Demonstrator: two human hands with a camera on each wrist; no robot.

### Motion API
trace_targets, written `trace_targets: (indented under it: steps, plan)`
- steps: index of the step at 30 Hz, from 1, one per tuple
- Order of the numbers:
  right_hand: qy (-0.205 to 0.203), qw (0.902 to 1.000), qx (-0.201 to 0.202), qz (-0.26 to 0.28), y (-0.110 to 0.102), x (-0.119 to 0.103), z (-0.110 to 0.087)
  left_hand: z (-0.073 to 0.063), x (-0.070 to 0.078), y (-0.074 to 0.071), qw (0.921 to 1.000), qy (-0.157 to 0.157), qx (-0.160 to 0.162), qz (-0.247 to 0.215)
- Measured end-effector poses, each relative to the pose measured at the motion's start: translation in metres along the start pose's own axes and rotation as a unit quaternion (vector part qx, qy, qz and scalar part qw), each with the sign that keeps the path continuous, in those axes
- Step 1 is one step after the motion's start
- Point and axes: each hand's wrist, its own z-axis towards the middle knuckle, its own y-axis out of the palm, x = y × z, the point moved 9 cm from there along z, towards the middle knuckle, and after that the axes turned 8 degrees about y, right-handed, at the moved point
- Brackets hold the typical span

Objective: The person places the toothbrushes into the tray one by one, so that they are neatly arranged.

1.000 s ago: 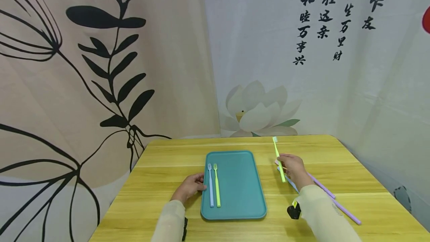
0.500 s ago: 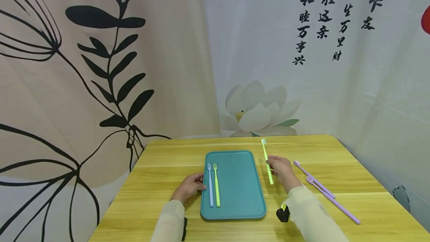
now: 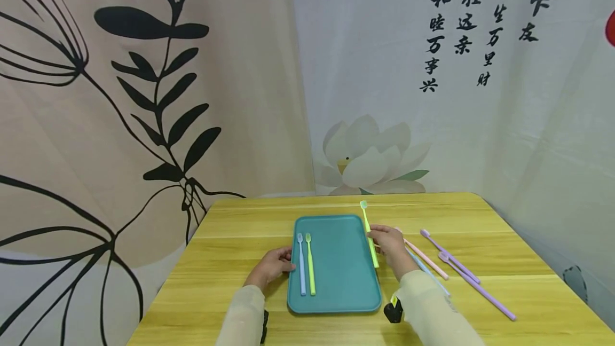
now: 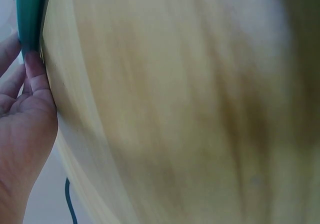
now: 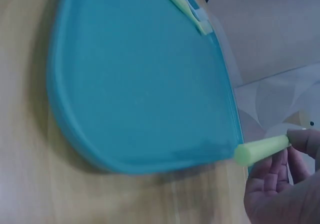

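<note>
A yellow-green toothbrush is pinched by my right hand, bristle head pointing away, over the tray's right edge in the head view. In the right wrist view its handle end sticks out from between thumb and fingers. My left hand holds the left rim of the teal tray; in the left wrist view the fingers are at the rim. On the tray's left side a blue toothbrush and another yellow-green toothbrush lie side by side, heads away from me.
Right of the tray, a pink toothbrush and a light blue toothbrush lie slanted, partly behind the right hand. Farther right, two purple toothbrushes overlap. The wooden table ends at a printed curtain.
My right hand has carried the yellow-green toothbrush leftward from the loose toothbrushes to the tray's right edge, uncovering the pink and light blue ones. The left hand has stayed at the tray rim.
</note>
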Motion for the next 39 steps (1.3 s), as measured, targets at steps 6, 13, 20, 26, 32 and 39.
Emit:
trace_targets:
  steps: [6, 13, 20, 26, 32, 39]
  plan:
    - [0.007, 0.9999, -0.006, 0.007, 0.013, 0.004, -0.001, 0.000, 0.000, 0.000, 1.0000, -0.005, 0.004, -0.001]
    - [0.008, 0.9999, -0.003, -0.006, 0.024, 0.007, -0.005, 0.000, -0.001, 0.000, 1.0000, -0.008, 0.005, 0.001]
    - [0.009, 0.9999, 0.001, -0.013, 0.035, 0.011, -0.011, 0.000, -0.001, -0.001, 0.9999, -0.008, 0.007, 0.005]
    - [0.015, 0.9997, -0.004, -0.019, 0.046, 0.015, -0.015, -0.001, -0.002, 0.000, 0.9999, -0.010, 0.005, 0.001]
    - [0.013, 0.9998, -0.009, -0.009, 0.056, 0.021, -0.017, 0.000, -0.002, 0.001, 0.9999, -0.010, 0.004, 0.003]
    - [0.017, 0.9997, -0.006, -0.017, 0.066, 0.028, -0.018, 0.000, -0.004, 0.000, 0.9999, -0.011, 0.001, 0.009]
